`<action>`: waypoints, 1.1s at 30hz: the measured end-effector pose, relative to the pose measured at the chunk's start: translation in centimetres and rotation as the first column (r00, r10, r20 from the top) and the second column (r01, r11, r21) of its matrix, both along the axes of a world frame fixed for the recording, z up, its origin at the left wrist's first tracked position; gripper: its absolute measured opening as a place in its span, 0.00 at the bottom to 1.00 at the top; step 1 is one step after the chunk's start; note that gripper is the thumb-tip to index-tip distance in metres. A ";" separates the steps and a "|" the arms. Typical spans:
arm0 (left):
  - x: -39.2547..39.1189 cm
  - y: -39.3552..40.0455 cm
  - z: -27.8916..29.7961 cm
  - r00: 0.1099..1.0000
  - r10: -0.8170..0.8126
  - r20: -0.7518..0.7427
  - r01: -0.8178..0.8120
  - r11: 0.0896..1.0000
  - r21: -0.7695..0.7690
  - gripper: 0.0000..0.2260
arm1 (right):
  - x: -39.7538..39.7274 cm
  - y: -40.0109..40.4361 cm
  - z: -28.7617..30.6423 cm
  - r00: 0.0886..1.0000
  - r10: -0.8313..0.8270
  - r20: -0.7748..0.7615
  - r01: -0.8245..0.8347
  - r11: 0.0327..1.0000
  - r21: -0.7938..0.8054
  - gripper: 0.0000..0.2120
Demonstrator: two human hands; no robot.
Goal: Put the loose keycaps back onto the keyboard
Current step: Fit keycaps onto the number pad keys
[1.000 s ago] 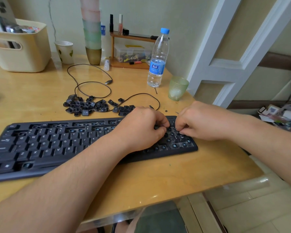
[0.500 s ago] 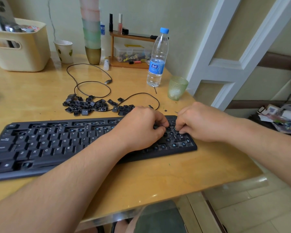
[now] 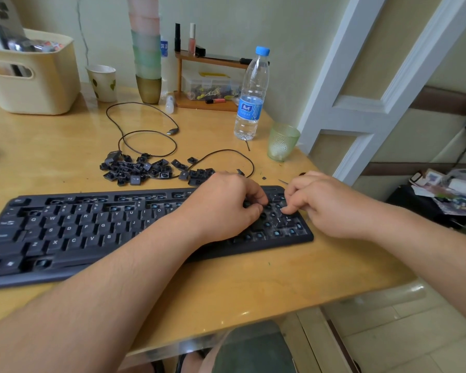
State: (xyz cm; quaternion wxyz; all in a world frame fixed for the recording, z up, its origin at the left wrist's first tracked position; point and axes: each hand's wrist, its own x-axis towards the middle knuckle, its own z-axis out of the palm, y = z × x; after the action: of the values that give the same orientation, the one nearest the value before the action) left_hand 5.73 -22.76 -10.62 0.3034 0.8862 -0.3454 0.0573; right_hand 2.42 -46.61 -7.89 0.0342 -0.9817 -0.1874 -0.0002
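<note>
Head view. Keyboard (image 3: 97, 232): black, lies across the near-left part of a yellow wooden table (image 3: 253, 286); white legends Q W E R T Y, S D F G H J, Z X C V B are readable. Several sockets stand bare with blue stems, most of them at its right end.

Loose keycaps (image 3: 145, 170): black heap on the table just beyond the keyboard's far edge, tangled with a thin black cable (image 3: 145, 130).

Left hand (image 3: 223, 205): over the keyboard's right section, fingers curled down onto the keys; whether a keycap is pinched cannot be told.

Right hand (image 3: 323, 203): at the keyboard's right end, fingers curled, one fingertip pressing the key bed beside a key marked "3 PgDn"; grasp undeterminable.

Water bottle (image 3: 250, 95): far right, blue cap, blue label, writing illegible. Green glass (image 3: 282, 142) is near it. Cream basket (image 3: 35, 79): far left.
</note>
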 end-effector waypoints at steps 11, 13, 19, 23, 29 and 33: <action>0.0 -0.3 -0.1 1.000 -0.007 0.012 0.007 1.000 0.003 0.09 | -1.1 -0.3 -0.4 0.996 -0.082 0.030 0.079 0.993 0.089 0.18; 0.0 -0.3 0.0 1.000 -0.002 0.012 0.001 1.000 0.004 0.09 | -0.9 -0.2 -0.3 0.995 -0.099 0.019 0.097 0.992 0.081 0.14; 0.3 0.0 0.0 0.999 0.043 0.005 -0.043 0.999 -0.016 0.09 | 0.4 1.3 0.4 0.996 -0.086 -0.014 0.086 0.996 -0.024 0.11; 0.4 0.2 0.1 0.999 0.051 0.001 -0.051 0.998 -0.024 0.09 | 1.0 2.0 1.2 0.993 -0.103 -0.053 0.096 0.989 -0.116 0.05; 0.3 0.2 0.3 0.999 0.050 0.012 -0.049 0.998 -0.031 0.09 | 1.3 2.4 1.6 0.980 -0.166 -0.112 0.161 0.986 -0.047 0.08; 0.2 0.3 0.4 0.998 0.055 -0.004 -0.055 0.998 -0.037 0.09 | 1.5 2.5 2.9 0.969 -0.211 -0.131 0.214 0.977 0.016 0.06</action>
State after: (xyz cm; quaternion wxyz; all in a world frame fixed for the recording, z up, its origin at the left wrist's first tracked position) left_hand 5.96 -22.51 -10.23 0.3187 0.8897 -0.3192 0.0707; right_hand 3.93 -44.14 -4.98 0.0607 -0.9935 -0.0786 0.0565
